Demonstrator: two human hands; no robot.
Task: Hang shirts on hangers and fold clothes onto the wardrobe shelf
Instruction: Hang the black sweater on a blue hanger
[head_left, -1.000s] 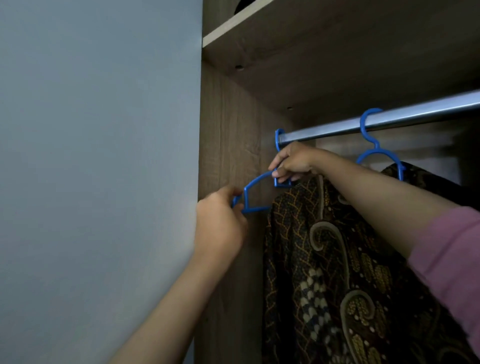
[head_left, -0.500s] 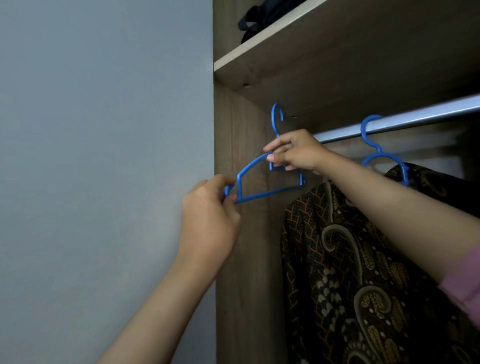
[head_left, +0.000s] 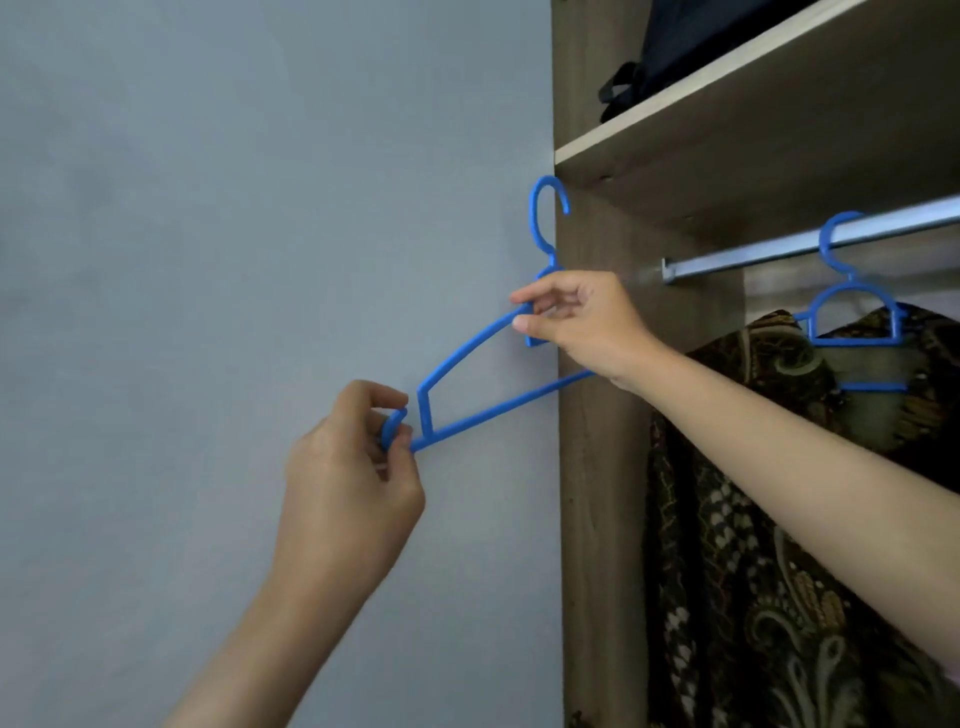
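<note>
left hand (head_left: 348, 478) pinching hanger (head_left: 467, 353) tip | right hand (head_left: 582, 322) gripping neck | hook free of rail (head_left: 810, 241) | risk: hook clips shelf (head_left: 675, 104) edge

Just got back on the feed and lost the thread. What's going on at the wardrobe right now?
A person holds an empty blue hanger in both hands, out in front of the grey wall beside the wardrobe. The left hand pinches its lower end; the right hand grips it near the neck, below the hook. It is off the rail and carries no shirt. A second blue hanger hangs on the rail with a dark patterned shirt on it. Something dark sits on the shelf above.
</note>
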